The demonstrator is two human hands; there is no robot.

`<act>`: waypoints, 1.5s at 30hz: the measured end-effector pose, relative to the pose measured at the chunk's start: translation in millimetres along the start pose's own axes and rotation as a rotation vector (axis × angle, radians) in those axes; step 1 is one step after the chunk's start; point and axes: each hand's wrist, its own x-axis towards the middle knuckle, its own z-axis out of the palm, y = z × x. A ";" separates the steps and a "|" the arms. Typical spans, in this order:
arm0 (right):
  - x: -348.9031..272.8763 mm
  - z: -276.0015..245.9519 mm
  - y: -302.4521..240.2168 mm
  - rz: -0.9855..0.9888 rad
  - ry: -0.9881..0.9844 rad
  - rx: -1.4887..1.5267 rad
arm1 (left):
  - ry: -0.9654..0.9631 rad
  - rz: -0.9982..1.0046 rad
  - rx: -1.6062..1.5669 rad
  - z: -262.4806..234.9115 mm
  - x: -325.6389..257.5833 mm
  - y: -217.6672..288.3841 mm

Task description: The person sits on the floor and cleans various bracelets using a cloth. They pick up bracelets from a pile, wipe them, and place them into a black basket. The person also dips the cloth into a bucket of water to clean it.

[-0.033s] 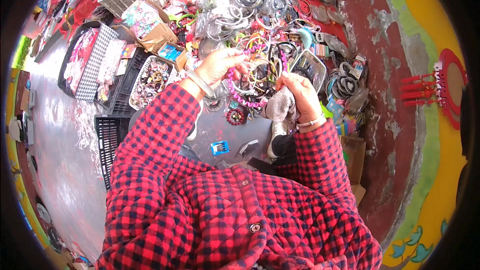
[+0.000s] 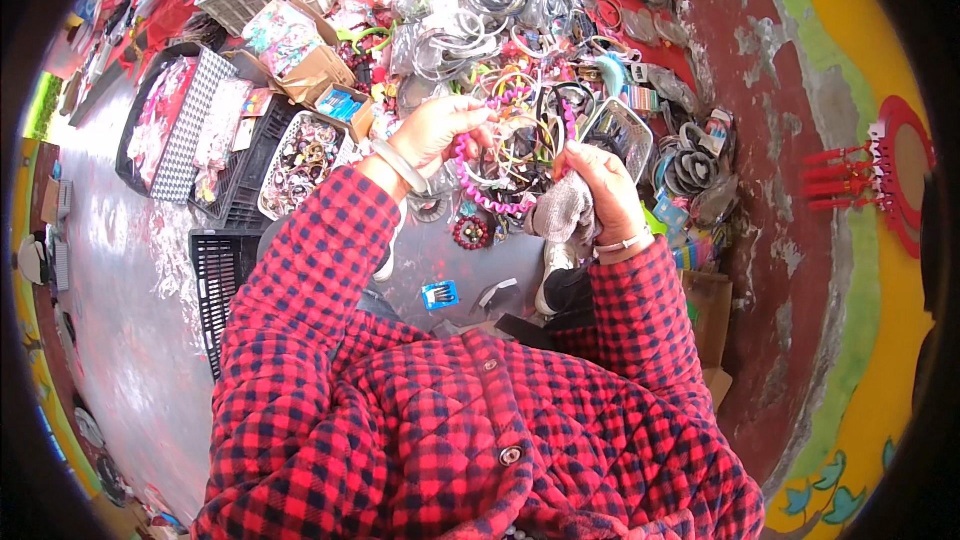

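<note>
A magenta hair band (image 2: 468, 183) with a wavy, coil-like edge is stretched into a loop between my hands. My left hand (image 2: 437, 134), wearing a pale bangle (image 2: 400, 166), pinches it at the upper left with thumb and fingers. On the other side, my right hand (image 2: 608, 188) grips the band near its right end and also has a crumpled grey-brown cloth (image 2: 562, 208) bunched under its fingers. Behind the loop lies a heap of headbands (image 2: 515, 135) in several colours. A beaded red hair tie (image 2: 470, 232) rests on the floor just below.
Plastic-wrapped hoops (image 2: 470, 40) pile up at the far side. To the left stand a white basket (image 2: 268, 202) of small hair ties, a cardboard box (image 2: 325, 68) and a black crate (image 2: 212, 280). A wire basket (image 2: 640, 155) sits right, near the peeling red wall (image 2: 770, 270).
</note>
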 end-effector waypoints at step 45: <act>4.2 4.9 8.5 -0.075 -0.039 0.116 | 0.076 0.124 -0.240 -13.8 -5.3 20.3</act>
